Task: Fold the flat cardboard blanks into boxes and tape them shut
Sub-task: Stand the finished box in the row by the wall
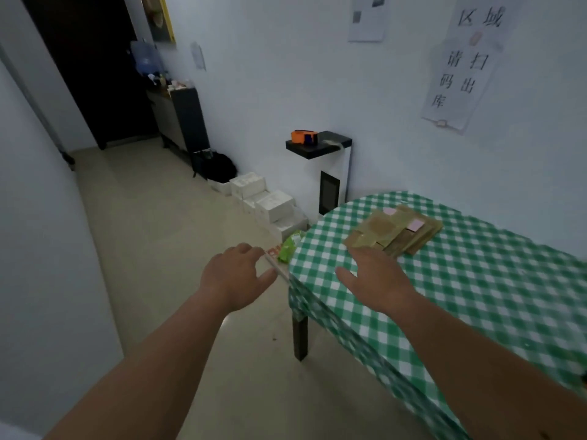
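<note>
A: How far along are we?

B: Barely begun, we'd say. The stack of flat brown cardboard blanks (394, 230) lies unfolded on the green-and-white checked tabletop (476, 281), towards its far left edge, with small pink labels showing on a couple of them. We see no folded box on it

A: And our hands?

B: Our right hand (376, 282) hovers over the tabletop just near of the stack, fingers (346, 276) spread and relaxed, holding nothing. Whether the fingertips touch the nearest blank we cannot tell. Our left hand (233, 274) hangs out past the tabletop's left edge over the floor, loosely open and empty too

A: The tape?

B: The orange tape dispenser (304, 137) sits on a small black shelf (319, 144) against the far wall, well apart from the blanks, so we'd need to fetch it before any sealing

A: Anything in the way?

B: White cartons (270, 201) are piled on the floor along the wall between us and that shelf, and a green packet (289, 247) lies by the tabletop's left corner. Paper notices (457, 77) hang on the wall above. Folding and taping are all still ahead
</note>
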